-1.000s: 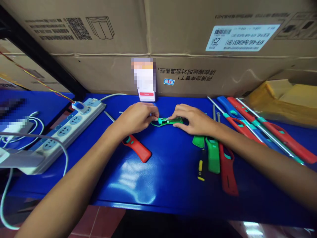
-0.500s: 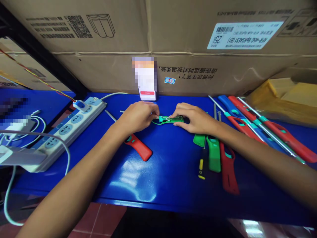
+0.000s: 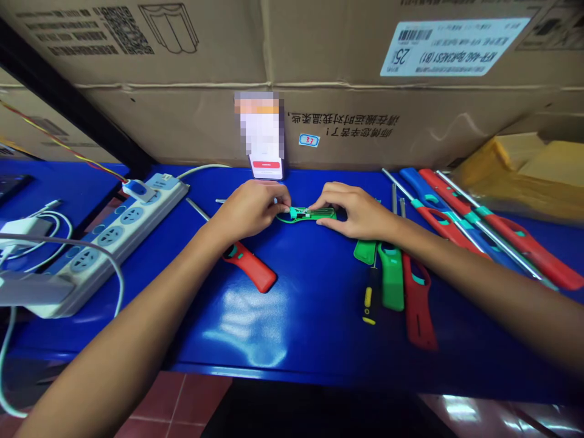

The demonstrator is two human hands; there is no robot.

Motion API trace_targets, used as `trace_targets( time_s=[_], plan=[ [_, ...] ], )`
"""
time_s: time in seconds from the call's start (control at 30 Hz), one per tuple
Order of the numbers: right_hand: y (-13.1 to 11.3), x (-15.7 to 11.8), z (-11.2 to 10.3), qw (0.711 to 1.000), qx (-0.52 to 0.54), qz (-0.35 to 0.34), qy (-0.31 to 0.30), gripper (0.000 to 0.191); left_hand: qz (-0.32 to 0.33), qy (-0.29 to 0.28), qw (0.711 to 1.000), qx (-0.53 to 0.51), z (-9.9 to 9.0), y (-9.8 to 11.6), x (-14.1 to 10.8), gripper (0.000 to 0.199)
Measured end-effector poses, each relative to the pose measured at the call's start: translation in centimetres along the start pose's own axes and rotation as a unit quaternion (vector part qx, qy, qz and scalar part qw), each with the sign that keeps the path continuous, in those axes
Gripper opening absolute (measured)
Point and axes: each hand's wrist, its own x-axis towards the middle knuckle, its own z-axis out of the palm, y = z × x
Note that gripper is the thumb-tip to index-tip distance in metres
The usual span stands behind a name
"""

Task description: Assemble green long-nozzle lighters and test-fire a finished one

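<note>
A green long-reach lighter [image 3: 314,215] lies on the blue table with its casing opened and inner parts showing. My left hand [image 3: 250,210] pinches the teal piece at its left end; a metal tube pokes out behind that hand. With thumb and fingers, my right hand [image 3: 358,212] grips the casing's right part. Under my left wrist lies a red lighter [image 3: 253,267]. Below my right hand are a loose green casing piece [image 3: 365,251], a black-and-yellow screwdriver [image 3: 368,298], a green lighter [image 3: 392,283] and a dark red lighter [image 3: 420,313].
A lit phone [image 3: 264,137] leans on a large cardboard box [image 3: 182,131] at the back. A white power strip [image 3: 118,240] with cables lies at left. Several red and blue lighters [image 3: 515,231] lie at right, before a yellowish package [image 3: 524,176]. The table's front edge [image 3: 274,376] is near.
The view has shifted slightly, so everything sits a little higher and further left. Both hands keep their hold on the opened lighter; my left fingertips have shifted slightly at the teal piece.
</note>
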Motion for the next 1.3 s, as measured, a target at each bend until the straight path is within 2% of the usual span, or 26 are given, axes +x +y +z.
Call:
trace_targets(
  time_s=[0.13, 0.37, 1.3],
  plan=[
    [0.0, 0.0, 0.1, 1.0, 0.003, -0.001, 0.006, 0.017, 0.007, 0.014, 1.0, -0.021, 0.1, -0.2, 0.1, 0.011],
    [0.0, -0.2, 0.2, 1.0, -0.012, -0.003, 0.011, 0.017, 0.035, -0.003, 0.999, -0.001, -0.3, 0.4, -0.2, 0.012],
    [0.0, -0.1, 0.2, 1.0, -0.005, 0.014, 0.014, 0.011, 0.03, -0.001, 0.999, 0.023, 0.6, 1.0, -0.2, 0.016]
  ],
)
